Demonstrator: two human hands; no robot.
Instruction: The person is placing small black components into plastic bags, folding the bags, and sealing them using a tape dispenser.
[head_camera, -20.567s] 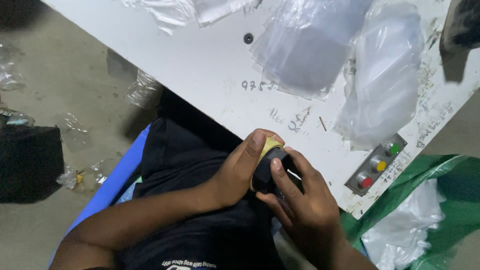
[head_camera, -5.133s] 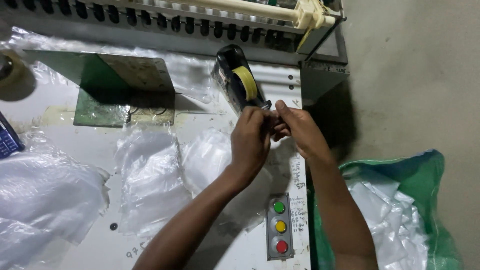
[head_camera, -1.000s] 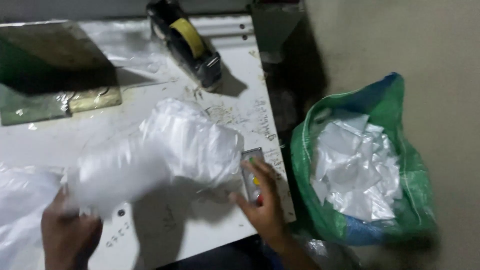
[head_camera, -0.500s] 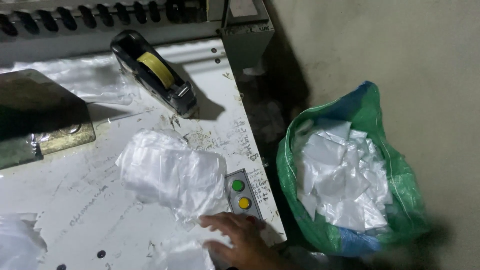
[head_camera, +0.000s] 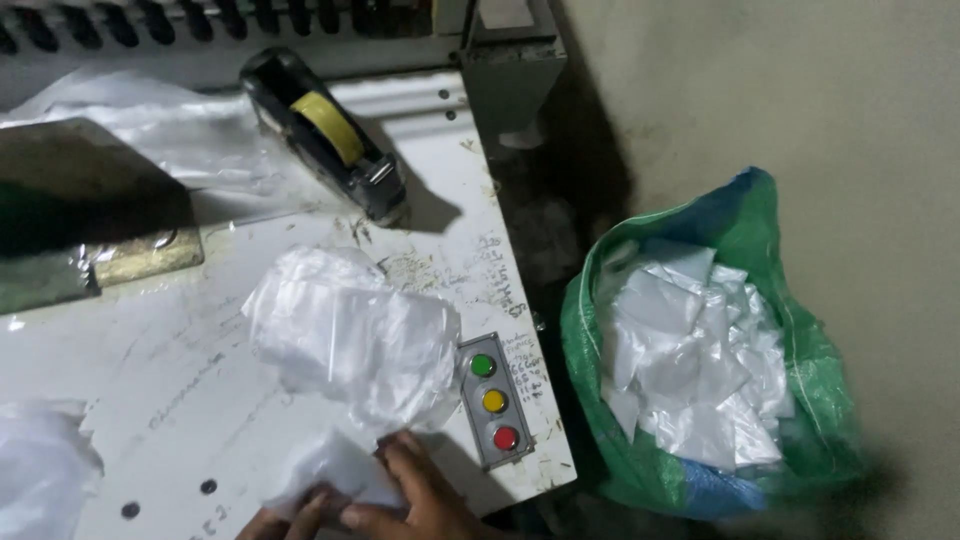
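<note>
A crumpled clear plastic bag lies on the white worktable, just left of a small panel with green, yellow and red buttons. Its lower part is pinched between my hands at the bottom edge of the view. My right hand grips it from the right, fingers curled over the plastic. Only the fingertips of my left hand show; they hold the bag's lower left edge. The rest of both hands is out of frame.
A black tape dispenser with a yellowish roll sits at the back of the table. More clear plastic lies at the left. A green sack full of white plastic pieces stands on the floor to the right.
The view has shifted; the bag has settled onto the table near the button panel. My right hand moved left from the panel onto the bag's lower part, and left fingertips came into view.
</note>
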